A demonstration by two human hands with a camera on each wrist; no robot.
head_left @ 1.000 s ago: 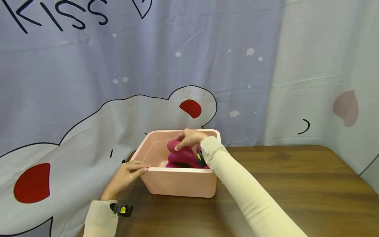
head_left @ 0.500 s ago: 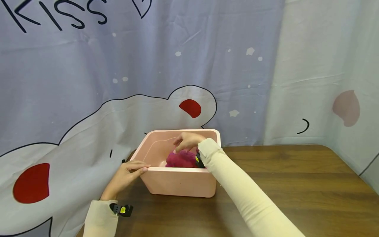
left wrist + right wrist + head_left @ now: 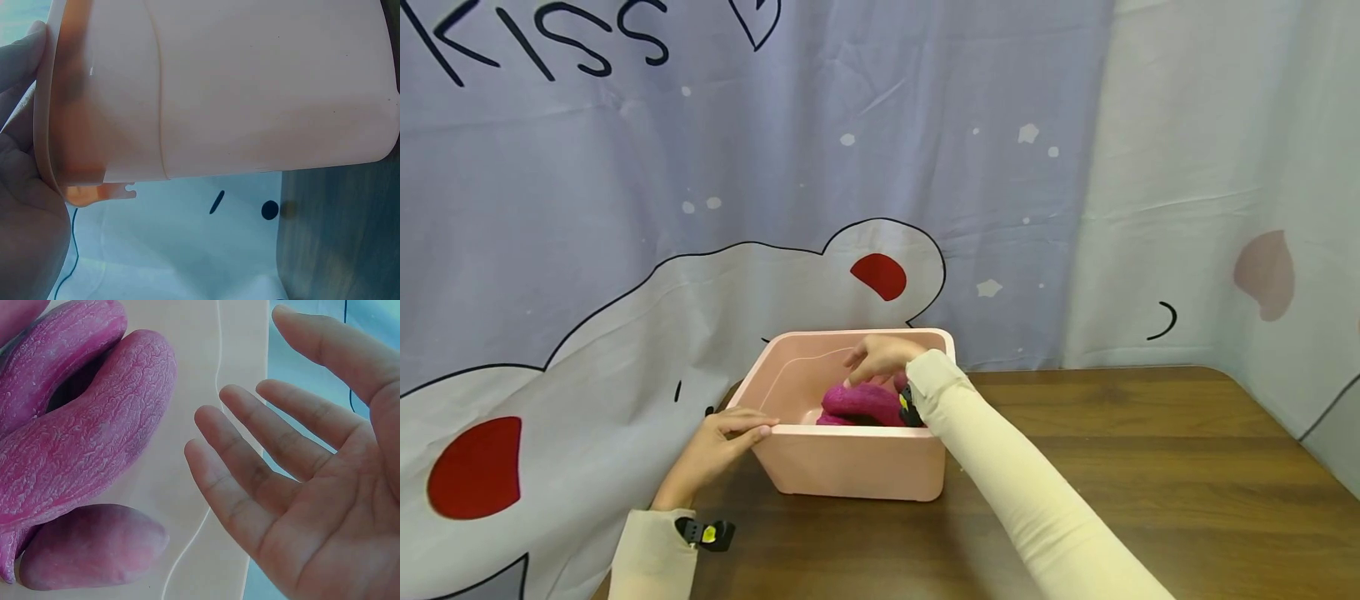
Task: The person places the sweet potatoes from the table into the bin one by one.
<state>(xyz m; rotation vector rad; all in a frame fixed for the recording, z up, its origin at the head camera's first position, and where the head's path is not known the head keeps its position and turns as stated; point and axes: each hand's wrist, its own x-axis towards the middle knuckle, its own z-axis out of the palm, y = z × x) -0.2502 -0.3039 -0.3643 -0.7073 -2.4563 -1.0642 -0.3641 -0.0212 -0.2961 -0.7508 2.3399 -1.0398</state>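
Observation:
A pink plastic bin (image 3: 857,462) stands on the table; my left hand (image 3: 718,450) grips its rim at the near left corner. In the left wrist view, the thumb (image 3: 25,53) lies against the bin's rim. My right hand (image 3: 883,357) hangs over the inside of the bin, its fingers loosely bent and holding nothing. Below and beside it lie several magenta vegetables: a thick, curved, wrinkled one (image 3: 94,434), another curved one (image 3: 75,347) behind it, and a smooth, blunt oval one (image 3: 97,547). The bin's front wall hides their lower parts in the head view.
The bin stands near the back edge of a brown wooden table (image 3: 1112,483). A printed cloth (image 3: 775,167) hangs close behind it and runs along the left side. Dark wristbands (image 3: 703,533) sit over both cream sleeves.
One second ago my right hand held a curved magenta vegetable up inside the bin. It has since let go, and the vegetable lies lower. My left hand has stayed on the rim.

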